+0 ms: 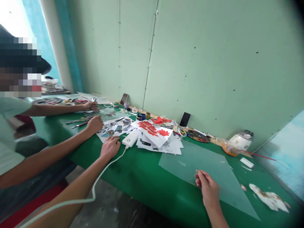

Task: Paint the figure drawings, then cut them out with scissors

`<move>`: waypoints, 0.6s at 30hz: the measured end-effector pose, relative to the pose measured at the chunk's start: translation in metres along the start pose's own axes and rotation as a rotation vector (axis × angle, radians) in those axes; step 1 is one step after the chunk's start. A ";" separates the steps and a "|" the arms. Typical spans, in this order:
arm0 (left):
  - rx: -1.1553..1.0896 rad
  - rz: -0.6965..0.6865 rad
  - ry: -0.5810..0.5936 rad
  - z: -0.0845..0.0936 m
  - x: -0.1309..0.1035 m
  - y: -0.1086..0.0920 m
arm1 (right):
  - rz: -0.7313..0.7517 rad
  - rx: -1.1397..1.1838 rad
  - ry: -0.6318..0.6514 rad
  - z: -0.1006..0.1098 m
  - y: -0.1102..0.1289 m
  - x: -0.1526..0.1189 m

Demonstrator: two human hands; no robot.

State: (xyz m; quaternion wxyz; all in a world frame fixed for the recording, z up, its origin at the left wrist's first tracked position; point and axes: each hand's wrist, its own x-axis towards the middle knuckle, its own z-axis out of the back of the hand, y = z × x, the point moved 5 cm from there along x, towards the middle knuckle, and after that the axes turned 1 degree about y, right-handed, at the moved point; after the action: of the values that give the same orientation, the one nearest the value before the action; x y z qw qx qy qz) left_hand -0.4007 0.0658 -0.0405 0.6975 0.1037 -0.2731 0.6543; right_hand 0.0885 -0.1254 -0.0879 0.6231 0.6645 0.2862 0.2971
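Note:
My left hand (110, 147) rests palm down at the near edge of a white sheet with printed colour pictures (114, 126), its fingers laid out on the paper. Just right of it lies a white power bank (130, 138) with a white cable plugged in. Over the near part of a clear plastic sheet (190, 161) is my right hand (209, 187), thumb and fingers drawn together; anything between them is too small to make out. Between the hands, a paper with red painted shapes (155, 132) tops several other printed sheets.
A co-worker's hands (94, 125) are close by on the left. Along the wall stand paint jars (142, 116), a phone (185, 119), tape rolls (182, 132), a palette (198, 135) and a white kettle (241, 141). A crumpled tissue (268, 197) lies right on the green table (133, 167).

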 end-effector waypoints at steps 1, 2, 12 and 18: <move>0.003 -0.001 0.012 0.000 0.000 0.000 | -0.003 -0.002 -0.001 0.000 0.000 0.000; 0.004 -0.002 0.025 0.001 0.000 -0.001 | -0.004 -0.003 -0.001 0.000 -0.001 0.001; -0.034 0.071 0.174 0.013 0.042 0.010 | 0.005 -0.076 0.020 -0.001 -0.001 0.001; -0.095 0.049 0.205 0.020 0.133 0.038 | -0.011 -0.142 0.047 0.005 -0.002 0.000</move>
State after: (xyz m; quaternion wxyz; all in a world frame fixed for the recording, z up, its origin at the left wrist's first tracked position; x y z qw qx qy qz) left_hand -0.4430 0.1744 0.0366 0.7098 -0.0034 -0.2334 0.6646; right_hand 0.0917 -0.1285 -0.0905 0.6634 0.6099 0.2824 0.3289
